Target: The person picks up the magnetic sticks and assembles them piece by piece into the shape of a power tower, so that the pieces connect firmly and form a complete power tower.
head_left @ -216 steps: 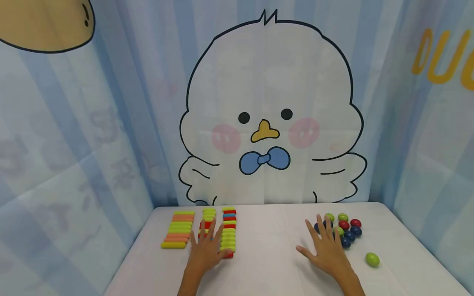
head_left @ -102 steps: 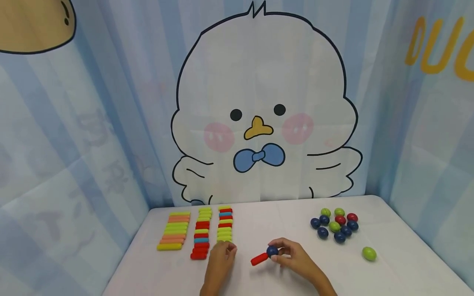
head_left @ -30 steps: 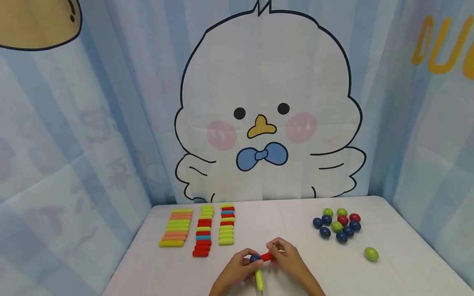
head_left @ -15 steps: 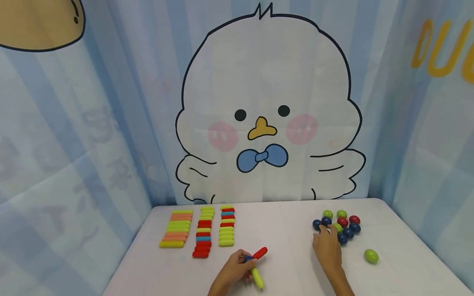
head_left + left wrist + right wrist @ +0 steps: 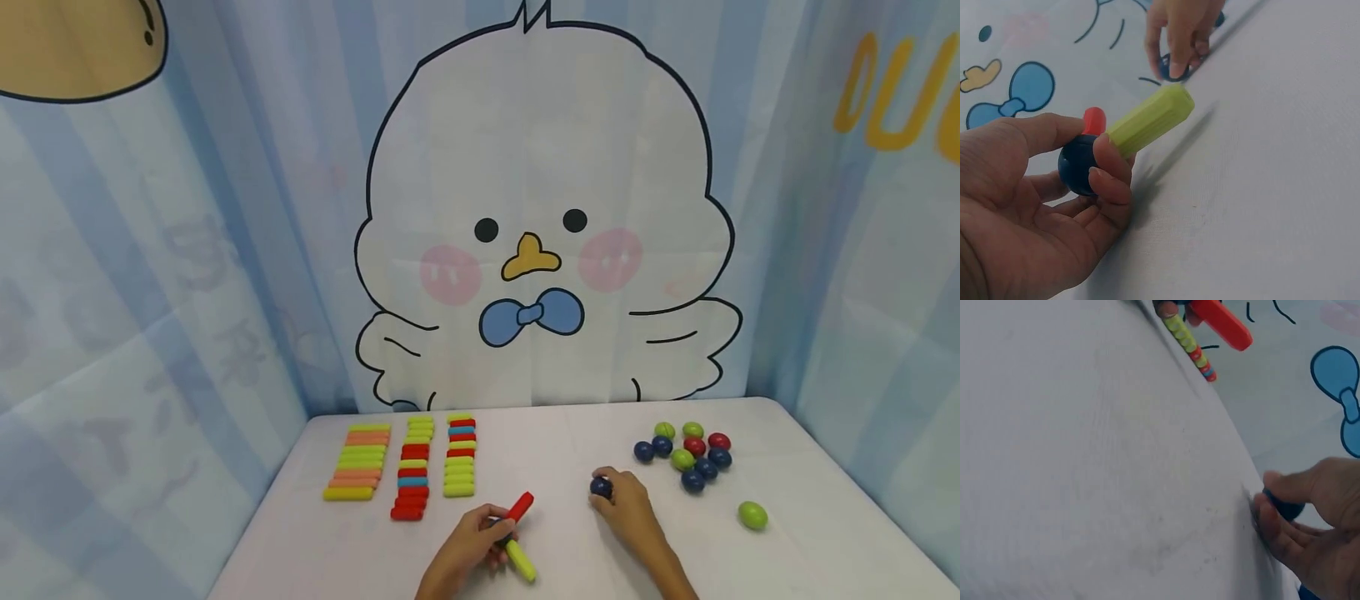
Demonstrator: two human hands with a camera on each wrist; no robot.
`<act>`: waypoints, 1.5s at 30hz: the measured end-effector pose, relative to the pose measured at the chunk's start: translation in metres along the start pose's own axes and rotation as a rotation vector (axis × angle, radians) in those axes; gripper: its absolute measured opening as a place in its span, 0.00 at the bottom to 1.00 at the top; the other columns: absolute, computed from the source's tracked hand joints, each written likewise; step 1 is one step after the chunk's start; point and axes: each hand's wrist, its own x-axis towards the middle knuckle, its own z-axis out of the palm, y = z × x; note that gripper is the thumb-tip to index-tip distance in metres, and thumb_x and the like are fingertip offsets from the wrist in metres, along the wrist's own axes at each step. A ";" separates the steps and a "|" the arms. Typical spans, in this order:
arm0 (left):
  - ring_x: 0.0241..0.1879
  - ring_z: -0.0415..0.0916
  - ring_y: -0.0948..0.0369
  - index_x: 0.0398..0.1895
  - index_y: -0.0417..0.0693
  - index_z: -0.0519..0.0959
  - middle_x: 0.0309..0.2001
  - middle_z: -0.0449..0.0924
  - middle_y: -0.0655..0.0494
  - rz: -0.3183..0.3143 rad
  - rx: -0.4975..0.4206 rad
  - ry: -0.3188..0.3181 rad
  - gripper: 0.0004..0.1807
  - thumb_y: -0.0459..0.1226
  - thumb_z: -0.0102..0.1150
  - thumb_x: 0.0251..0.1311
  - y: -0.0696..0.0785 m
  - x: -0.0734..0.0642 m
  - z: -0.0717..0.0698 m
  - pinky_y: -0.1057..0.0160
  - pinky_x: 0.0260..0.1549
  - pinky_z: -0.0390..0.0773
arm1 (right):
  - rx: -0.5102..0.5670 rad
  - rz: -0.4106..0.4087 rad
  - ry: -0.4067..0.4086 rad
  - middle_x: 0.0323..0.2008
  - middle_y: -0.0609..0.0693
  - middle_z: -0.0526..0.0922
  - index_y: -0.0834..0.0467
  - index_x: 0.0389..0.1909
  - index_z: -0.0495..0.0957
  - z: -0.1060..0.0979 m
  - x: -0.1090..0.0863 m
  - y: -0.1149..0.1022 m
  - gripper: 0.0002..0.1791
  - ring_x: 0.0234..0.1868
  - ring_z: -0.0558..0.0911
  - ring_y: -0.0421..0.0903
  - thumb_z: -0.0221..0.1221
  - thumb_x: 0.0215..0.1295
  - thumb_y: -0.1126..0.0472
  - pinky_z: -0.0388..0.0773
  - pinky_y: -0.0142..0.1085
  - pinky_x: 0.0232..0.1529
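Observation:
My left hand (image 5: 468, 542) grips a dark blue ball (image 5: 1076, 165) between thumb and fingers near the front middle of the table. Two sticks stand out from that ball at an angle to each other: a red stick (image 5: 521, 507) and a yellow-green stick (image 5: 1152, 119). In the left wrist view the fingers cover part of the ball and the stick ends at it. To the right, my right hand (image 5: 632, 510) pinches a second dark blue ball (image 5: 601, 487), close over the white table and apart from the joined pieces.
Three columns of coloured sticks (image 5: 356, 462) lie on the table's left side. At the back right is a group of green, red and dark blue balls (image 5: 693, 481), with one larger green ball (image 5: 752, 516) nearer the front. A printed curtain (image 5: 540, 167) hangs behind the table.
The right hand let go of the red stick, reached to the ball group, and came back leftward with a dark blue ball. The left hand keeps hold of the joined pieces, turned slightly.

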 end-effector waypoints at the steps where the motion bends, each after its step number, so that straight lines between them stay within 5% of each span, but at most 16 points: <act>1: 0.23 0.73 0.65 0.51 0.43 0.75 0.35 0.84 0.56 0.004 0.002 -0.003 0.16 0.43 0.58 0.66 0.000 0.000 0.000 0.72 0.24 0.75 | 0.083 -0.016 -0.035 0.42 0.59 0.80 0.62 0.54 0.76 0.001 -0.001 -0.003 0.21 0.32 0.81 0.48 0.65 0.60 0.64 0.81 0.40 0.36; 4: 0.23 0.73 0.65 0.50 0.44 0.77 0.34 0.83 0.57 0.004 0.013 -0.004 0.17 0.45 0.59 0.65 0.000 -0.001 -0.001 0.73 0.23 0.73 | 0.380 -0.050 -0.168 0.43 0.60 0.80 0.65 0.56 0.73 0.006 -0.005 -0.010 0.22 0.30 0.81 0.43 0.63 0.63 0.62 0.79 0.33 0.27; 9: 0.22 0.71 0.66 0.49 0.44 0.79 0.32 0.83 0.57 0.012 0.030 -0.008 0.19 0.47 0.62 0.63 0.000 -0.003 -0.002 0.73 0.22 0.71 | 0.672 -0.082 -0.306 0.51 0.64 0.78 0.71 0.61 0.68 0.014 -0.008 -0.022 0.28 0.42 0.84 0.44 0.61 0.67 0.58 0.83 0.33 0.38; 21: 0.21 0.72 0.66 0.48 0.46 0.82 0.33 0.86 0.55 0.000 0.029 -0.026 0.21 0.50 0.64 0.60 0.001 -0.005 -0.005 0.72 0.24 0.71 | 0.763 -0.032 -0.327 0.47 0.57 0.81 0.68 0.60 0.71 0.020 -0.015 -0.036 0.28 0.41 0.85 0.44 0.63 0.65 0.57 0.82 0.33 0.38; 29: 0.26 0.73 0.63 0.47 0.46 0.82 0.35 0.87 0.54 0.025 0.057 -0.083 0.20 0.51 0.61 0.62 0.001 -0.008 -0.005 0.70 0.26 0.70 | 0.698 -0.114 -0.387 0.47 0.60 0.82 0.67 0.61 0.71 0.010 -0.015 -0.037 0.26 0.41 0.86 0.45 0.59 0.68 0.56 0.82 0.34 0.38; 32: 0.26 0.73 0.63 0.47 0.44 0.82 0.36 0.87 0.53 0.010 0.018 -0.079 0.17 0.47 0.59 0.65 0.001 -0.008 -0.005 0.72 0.26 0.73 | 0.578 -0.090 -0.286 0.44 0.58 0.84 0.65 0.57 0.75 0.006 -0.010 -0.032 0.22 0.35 0.85 0.45 0.59 0.69 0.55 0.81 0.33 0.33; 38: 0.27 0.76 0.63 0.58 0.41 0.75 0.37 0.86 0.53 -0.024 -0.058 -0.065 0.21 0.43 0.57 0.67 0.001 -0.005 -0.007 0.72 0.28 0.78 | 0.211 0.046 0.147 0.35 0.53 0.84 0.62 0.45 0.80 -0.015 -0.002 -0.006 0.11 0.27 0.79 0.43 0.58 0.69 0.60 0.75 0.30 0.26; 45: 0.31 0.84 0.58 0.71 0.37 0.60 0.42 0.85 0.52 -0.036 -0.108 -0.062 0.33 0.38 0.57 0.66 0.001 -0.003 -0.006 0.67 0.34 0.83 | -0.199 0.191 0.447 0.42 0.66 0.76 0.68 0.46 0.78 -0.061 -0.010 0.034 0.13 0.35 0.79 0.60 0.56 0.70 0.61 0.77 0.48 0.31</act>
